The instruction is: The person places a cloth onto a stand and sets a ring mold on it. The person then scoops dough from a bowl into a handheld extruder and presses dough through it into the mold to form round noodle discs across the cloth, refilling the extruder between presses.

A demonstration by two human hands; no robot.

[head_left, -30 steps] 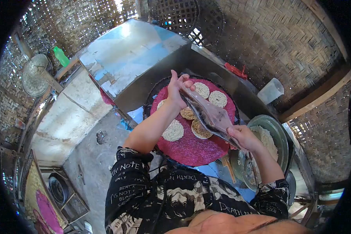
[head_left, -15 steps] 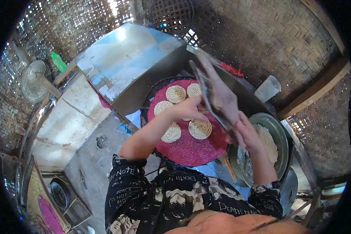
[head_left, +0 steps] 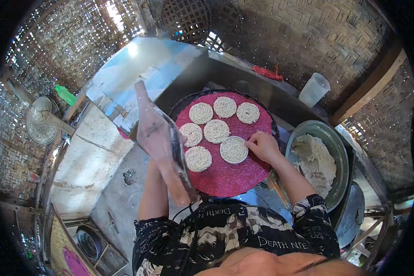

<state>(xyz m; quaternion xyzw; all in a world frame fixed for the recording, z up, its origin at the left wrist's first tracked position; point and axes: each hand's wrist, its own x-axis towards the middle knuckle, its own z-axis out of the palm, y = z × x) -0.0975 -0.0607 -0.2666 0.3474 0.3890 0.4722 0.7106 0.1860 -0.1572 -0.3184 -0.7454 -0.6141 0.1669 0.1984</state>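
My left hand (head_left: 183, 139) is closed on a flat wooden paddle-shaped tool (head_left: 154, 129) with a broad middle and narrow ends. The tool stands on edge and hides most of that hand; only fingertips show past it. My right hand (head_left: 262, 146) pinches the rim of a thin, pale ring mould (head_left: 222, 157), which lies filled with whitish crumbly grains. Around it, several round grain cakes (head_left: 216, 132) rest on a round magenta mesh cloth (head_left: 227, 179). One grain cake (head_left: 198, 159) is close beside the tool.
A green basin (head_left: 338, 138) holding a whitish grain mass (head_left: 319, 161) stands at the right. Behind the cloth is a box-like stand (head_left: 170, 53) with a blue-white top. A translucent container (head_left: 314, 89) and a red item (head_left: 267, 72) sit on the back ledge.
The wooden tool has moved from the right side to the left and is now in my left hand. My right hand has come down to the ring mould. Another cake at the back right is now visible.
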